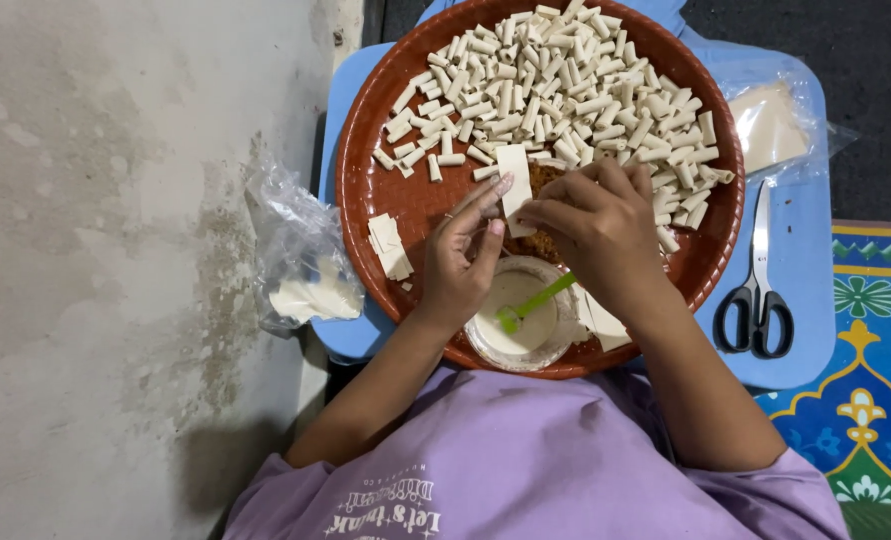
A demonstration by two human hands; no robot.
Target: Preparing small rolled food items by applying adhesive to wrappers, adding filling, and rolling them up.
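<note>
Pinched between the fingertips of both hands, a pale rectangular wrapper strip (514, 178) is held just above the brown heap of filling (538, 215) near the middle of the round brown tray (366, 200). Only the head view is given. The left hand (463, 262) is curled, its thumb and forefinger closed on the strip's lower left edge; the right hand (598, 225) is closed on its right edge, so the two hands are drawn close together over the strip.

Behind the hands, a large pile of finished small rolls (566, 90) is spread over the far half of the tray. A small bowl of white paste (518, 318) with a green spoon (538, 302) is set at the near rim, directly under the wrists. Spare cut strips (390, 246) are stacked to the left, and more lie just right of the bowl. Scissors (759, 290) rest on the blue board (816, 300) to the right, and two plastic bags (301, 260) of sheets lie at either side.

Several risks can be judged. The thin strip could be torn if it is pulled unevenly by the two grips. Filling could be spilled from the ends if too much is enclosed. The bowl could be tipped, or the spoon flicked out, by a wrist lowered carelessly.
</note>
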